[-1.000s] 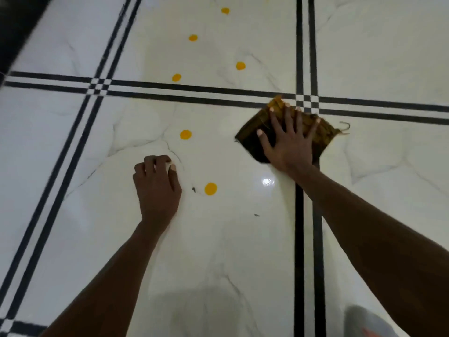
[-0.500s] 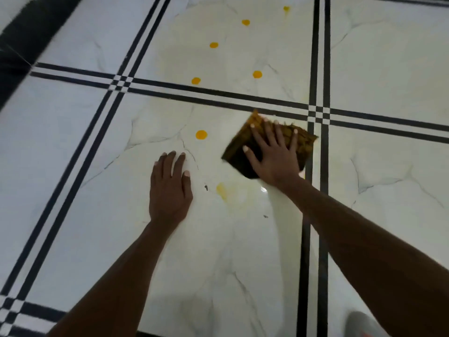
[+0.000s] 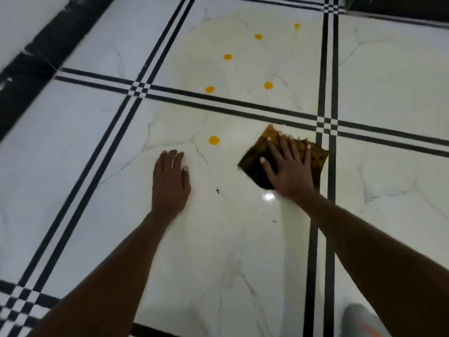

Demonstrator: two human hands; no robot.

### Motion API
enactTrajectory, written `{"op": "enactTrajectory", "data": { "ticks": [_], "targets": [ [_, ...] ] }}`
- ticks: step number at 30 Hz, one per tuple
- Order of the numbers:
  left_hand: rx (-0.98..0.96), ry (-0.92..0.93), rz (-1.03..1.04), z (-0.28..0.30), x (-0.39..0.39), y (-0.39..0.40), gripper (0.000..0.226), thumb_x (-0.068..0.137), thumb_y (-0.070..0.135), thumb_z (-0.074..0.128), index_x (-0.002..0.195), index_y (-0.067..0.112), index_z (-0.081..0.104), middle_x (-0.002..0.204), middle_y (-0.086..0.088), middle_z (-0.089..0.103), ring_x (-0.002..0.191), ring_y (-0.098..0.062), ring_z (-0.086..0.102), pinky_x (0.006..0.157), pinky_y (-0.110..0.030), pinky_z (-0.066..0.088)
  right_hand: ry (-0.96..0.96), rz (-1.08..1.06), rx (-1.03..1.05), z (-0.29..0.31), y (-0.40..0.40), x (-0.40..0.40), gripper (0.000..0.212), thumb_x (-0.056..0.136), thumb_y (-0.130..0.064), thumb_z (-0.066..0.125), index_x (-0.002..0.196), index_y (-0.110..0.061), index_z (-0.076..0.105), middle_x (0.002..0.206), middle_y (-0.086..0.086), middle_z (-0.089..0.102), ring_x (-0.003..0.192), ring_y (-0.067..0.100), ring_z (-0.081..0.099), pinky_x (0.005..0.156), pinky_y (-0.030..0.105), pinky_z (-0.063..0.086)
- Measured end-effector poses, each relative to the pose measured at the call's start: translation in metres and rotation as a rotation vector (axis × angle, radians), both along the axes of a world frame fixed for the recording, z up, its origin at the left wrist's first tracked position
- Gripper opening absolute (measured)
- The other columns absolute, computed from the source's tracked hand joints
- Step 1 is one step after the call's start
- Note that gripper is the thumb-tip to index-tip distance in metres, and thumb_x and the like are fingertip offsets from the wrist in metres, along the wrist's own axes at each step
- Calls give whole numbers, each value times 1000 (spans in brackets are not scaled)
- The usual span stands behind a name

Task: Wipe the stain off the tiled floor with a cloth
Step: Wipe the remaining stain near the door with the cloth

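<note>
A brown and yellow patterned cloth point(image 3: 317, 156) lies flat on the white marble-look floor tile point(image 3: 218, 251), close to the black double line on the right. My right hand point(image 3: 289, 171) presses down on it, palm flat and fingers spread. My left hand point(image 3: 170, 183) rests flat on the tile to the left, holding nothing. A round yellow spot point(image 3: 214, 140) sits between the two hands, a little farther away. Several more yellow spots point(image 3: 268, 85) dot the tile beyond the far black lines. A small dark speck point(image 3: 217, 190) lies right of my left hand.
Black double lines point(image 3: 326, 215) cross the floor in a grid. A black skirting strip point(image 3: 36, 59) runs along the far left. A grey object point(image 3: 357, 319) shows at the bottom right corner. A light glare point(image 3: 268, 197) reflects just under my right wrist.
The yellow spot that lay right of my left hand got smeared and is now gone. My right hand swept the cloth left over it and back right. My left fingers straightened.
</note>
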State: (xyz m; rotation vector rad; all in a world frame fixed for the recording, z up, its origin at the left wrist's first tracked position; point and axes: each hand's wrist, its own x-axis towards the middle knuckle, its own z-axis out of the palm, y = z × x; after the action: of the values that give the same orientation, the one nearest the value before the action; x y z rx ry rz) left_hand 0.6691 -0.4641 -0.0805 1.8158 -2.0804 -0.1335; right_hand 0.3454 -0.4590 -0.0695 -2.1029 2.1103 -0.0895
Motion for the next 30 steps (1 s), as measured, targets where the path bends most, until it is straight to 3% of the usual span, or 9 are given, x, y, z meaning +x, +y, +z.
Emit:
{"op": "enactTrajectory", "data": {
  "ticks": [3,10,13,16,18,22,24,27,30],
  "targets": [
    [-3,-6,48,-1,5,-11,39,103,24,47,139,9,55,144,-15,55,135,-38,49,110,-49,41,-27,-57,11,-6,-32,44,73,103,-68,16,166,-32,16,176,6,8,163,33,2,122,68,-10],
    [15,-29,134,-8,18,-24,51,107,30,37,154,9,42,162,-14,40,154,-37,31,124,-58,25,11,735,60,10,6,30,66,106,-64,29,166,-38,16,176,-5,5,164,20,-2,131,55,-3],
    [-7,-45,155,-13,15,-26,50,108,28,37,155,12,40,164,-11,37,156,-33,27,126,-54,22,24,458,-2,3,-65,12,72,103,-71,17,164,-34,28,174,2,20,163,27,14,129,61,8],
    [10,-30,165,-13,15,-26,50,108,28,37,156,14,39,166,-9,35,157,-31,25,127,-52,20,-33,-34,-20,-1,-127,56,71,104,-66,15,165,-30,25,175,6,17,163,30,10,126,66,0],
    [19,-25,161,-12,15,-27,51,108,30,35,157,15,38,166,-8,34,157,-30,23,128,-51,19,-22,10,0,-3,-135,105,68,106,-62,17,166,-30,20,176,6,13,163,31,5,125,67,-4],
    [59,-30,156,-10,16,-26,52,107,30,30,157,16,37,167,-8,33,157,-30,23,127,-53,21,10,570,-1,-3,-59,128,63,107,-62,18,165,-37,17,176,-1,10,163,25,3,129,61,-4],
    [53,-12,147,-7,16,-26,53,107,30,28,157,16,37,167,-8,33,157,-29,23,127,-52,21,-10,475,-21,-5,-26,84,65,106,-67,18,165,-39,17,176,-5,9,164,22,1,131,57,-3],
    [34,-8,156,-8,16,-27,52,108,30,29,156,14,38,166,-9,35,157,-31,25,128,-52,20,-42,-53,0,2,39,30,68,106,-66,19,166,-34,16,176,2,8,164,28,0,129,62,1],
    [35,-28,158,-10,15,-26,51,108,28,31,157,13,38,166,-10,35,157,-32,25,127,-53,20,-16,46,25,8,113,77,70,105,-64,24,166,-34,13,176,4,1,163,32,-4,126,70,0]
  ]
}}
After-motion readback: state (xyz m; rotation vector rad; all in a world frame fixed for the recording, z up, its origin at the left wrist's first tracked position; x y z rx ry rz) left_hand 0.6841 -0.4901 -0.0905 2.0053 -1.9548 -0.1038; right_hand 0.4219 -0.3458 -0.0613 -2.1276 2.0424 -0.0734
